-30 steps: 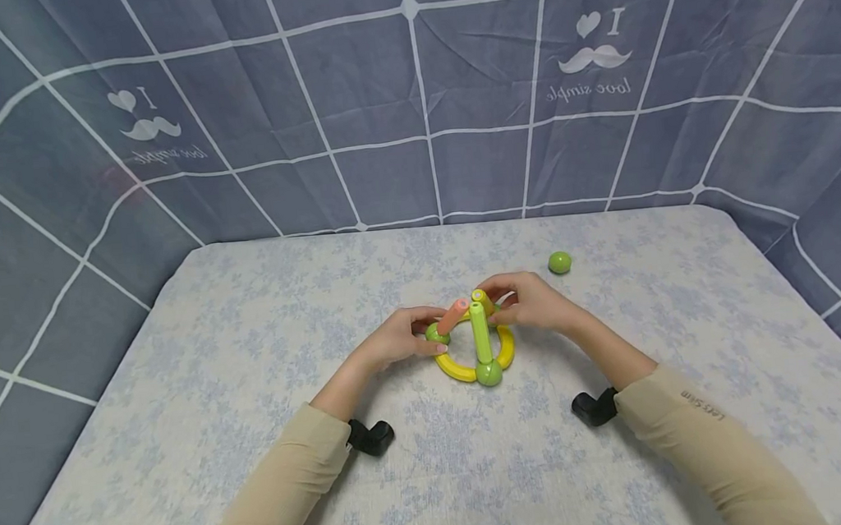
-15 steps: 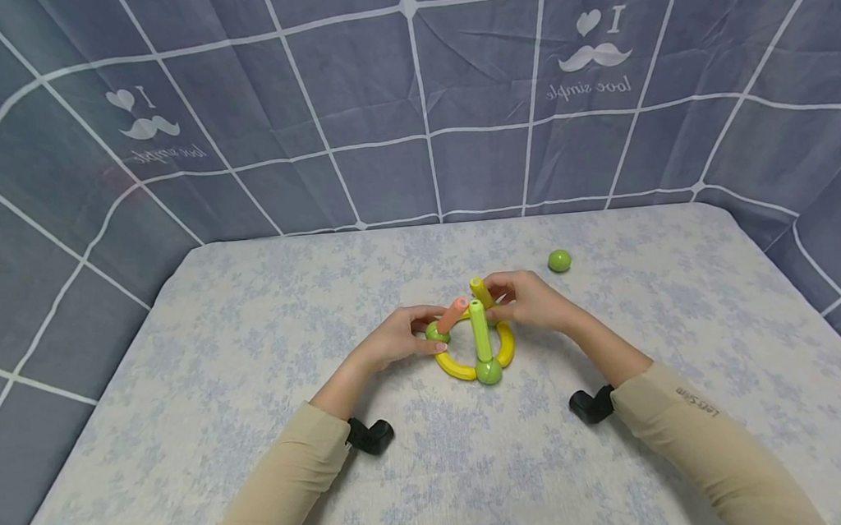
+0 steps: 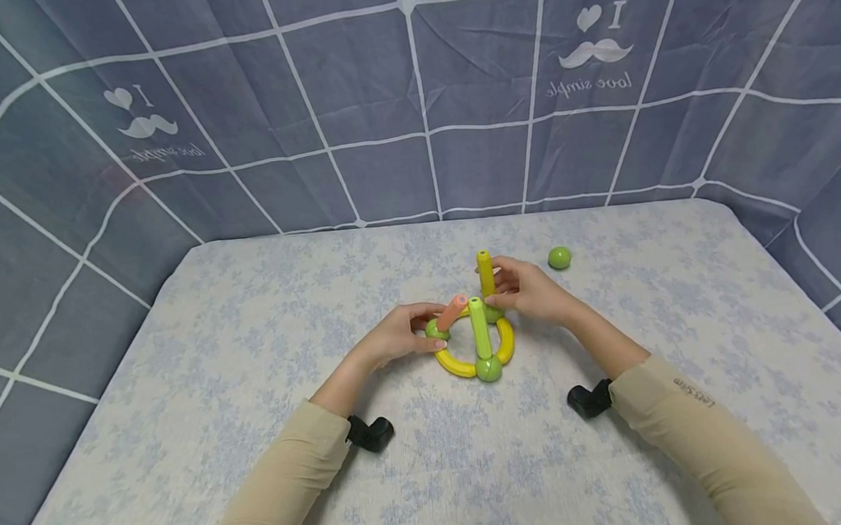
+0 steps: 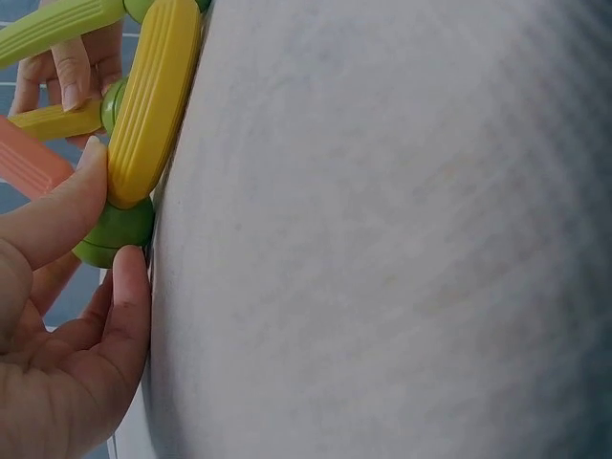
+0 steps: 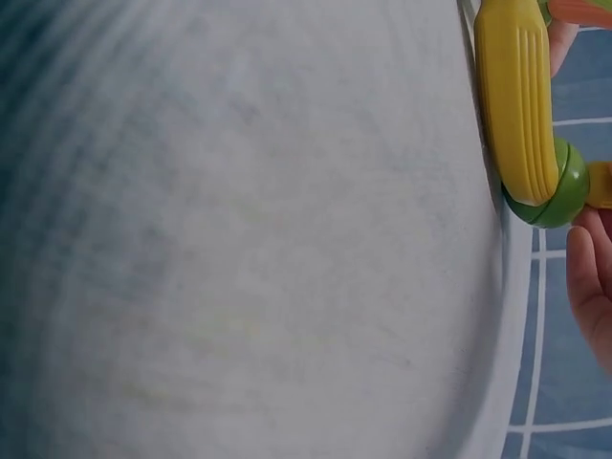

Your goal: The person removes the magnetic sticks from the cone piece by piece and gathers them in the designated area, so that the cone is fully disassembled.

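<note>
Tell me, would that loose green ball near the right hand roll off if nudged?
Probably. The green ball looks round and smooth and sits alone on the flat cloth-covered table, so a push should roll it. It seems hard, light plastic, unlikely to squash.

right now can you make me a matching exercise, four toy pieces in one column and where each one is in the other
Pieces:
1. yellow stick
2. orange stick
3. loose green ball
4. yellow ring

Places:
A. alone on the table, right of the hands
B. flat on the table under the sticks
C. pinched upright by the right hand
D. leaning by the left hand

Pairs: 1-C, 2-D, 3-A, 4-B
</note>
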Demonstrator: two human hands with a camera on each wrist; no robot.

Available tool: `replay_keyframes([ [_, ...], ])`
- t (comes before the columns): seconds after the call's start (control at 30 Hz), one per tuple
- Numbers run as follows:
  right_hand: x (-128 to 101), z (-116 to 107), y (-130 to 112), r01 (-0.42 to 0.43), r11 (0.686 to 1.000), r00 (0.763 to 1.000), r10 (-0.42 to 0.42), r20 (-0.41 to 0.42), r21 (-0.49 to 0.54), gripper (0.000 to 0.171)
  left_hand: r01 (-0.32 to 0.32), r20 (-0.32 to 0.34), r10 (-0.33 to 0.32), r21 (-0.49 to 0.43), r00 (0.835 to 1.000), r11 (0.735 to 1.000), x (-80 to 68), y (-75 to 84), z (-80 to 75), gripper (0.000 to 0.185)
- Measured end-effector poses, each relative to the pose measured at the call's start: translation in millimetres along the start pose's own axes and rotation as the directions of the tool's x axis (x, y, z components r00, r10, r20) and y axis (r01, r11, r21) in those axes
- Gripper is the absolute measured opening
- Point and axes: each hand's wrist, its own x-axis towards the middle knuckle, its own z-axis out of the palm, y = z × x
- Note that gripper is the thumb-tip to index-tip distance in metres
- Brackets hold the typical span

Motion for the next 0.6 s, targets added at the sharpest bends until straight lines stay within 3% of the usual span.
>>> replay_keyframes([
  [0.2,1.4,-0.4,5.2,-0.004,1.000,1.000,0.004,-0.022,-0.020,0.055,0.010,-0.005,-0.010,0.008,1.000,1.000,0.2,-0.1,-0.4,0.054],
  [0.6,2.6,2.5,6.7,0.065,0.993,0.997,-0.069,-0.041,-0.097,0.052,0.019,-0.008,-0.019,-0.014,1.000,1.000,0.4,1.5,0.3,0.054],
])
